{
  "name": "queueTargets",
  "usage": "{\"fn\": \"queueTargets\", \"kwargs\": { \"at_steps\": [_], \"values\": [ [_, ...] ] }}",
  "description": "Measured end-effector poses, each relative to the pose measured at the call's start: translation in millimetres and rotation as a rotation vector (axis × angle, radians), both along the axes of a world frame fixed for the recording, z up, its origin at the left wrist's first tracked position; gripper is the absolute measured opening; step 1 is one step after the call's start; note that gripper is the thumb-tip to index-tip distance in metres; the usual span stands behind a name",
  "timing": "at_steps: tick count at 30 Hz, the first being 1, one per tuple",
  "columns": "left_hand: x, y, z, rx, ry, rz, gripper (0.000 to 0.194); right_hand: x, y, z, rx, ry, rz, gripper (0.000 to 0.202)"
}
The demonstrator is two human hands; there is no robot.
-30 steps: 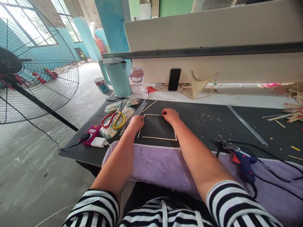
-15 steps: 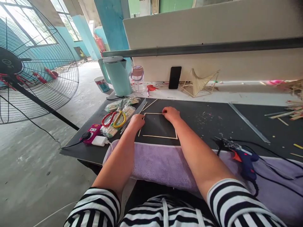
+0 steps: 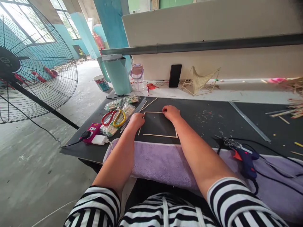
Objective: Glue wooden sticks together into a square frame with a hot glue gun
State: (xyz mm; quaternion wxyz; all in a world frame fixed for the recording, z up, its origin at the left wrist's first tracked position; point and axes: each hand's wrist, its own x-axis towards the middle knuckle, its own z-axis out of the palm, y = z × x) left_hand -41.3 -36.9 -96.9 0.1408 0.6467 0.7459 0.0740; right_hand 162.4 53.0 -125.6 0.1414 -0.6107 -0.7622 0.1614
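Note:
Thin wooden sticks lie as a four-sided outline on the black board (image 3: 189, 110). My left hand (image 3: 137, 121) is closed at the far left corner, its fingers pinching the left stick (image 3: 139, 130) near the top end. My right hand (image 3: 171, 113) pinches the far stick (image 3: 153, 112) close to its right end. The near stick (image 3: 159, 136) meets the right stick (image 3: 176, 133) at the near right corner. A gap shows between the near stick and the left one. The far right corner is hidden by my right hand.
Scissors (image 3: 114, 117) lie on wrapped stick bundles (image 3: 110, 128) at left, by a pink power socket (image 3: 92, 132). A glue gun (image 3: 245, 159) rests on the purple towel (image 3: 161, 159). Behind stand a kettle (image 3: 116, 75), bottle (image 3: 137, 77), phone (image 3: 175, 76) and stick model (image 3: 199, 82).
The whole view has shifted very slightly. Both hands keep their places on the sticks, and the outline looks the same.

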Motion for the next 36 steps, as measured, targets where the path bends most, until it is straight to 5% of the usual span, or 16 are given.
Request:
{"fn": "queueTargets", "kwargs": {
  "at_steps": [36],
  "values": [
    [1.8,-2.7,1.1,-0.002,-0.043,0.018,0.051,-1.7,-2.5,3.4,-0.009,-0.026,-0.016,0.020]
  ]
}}
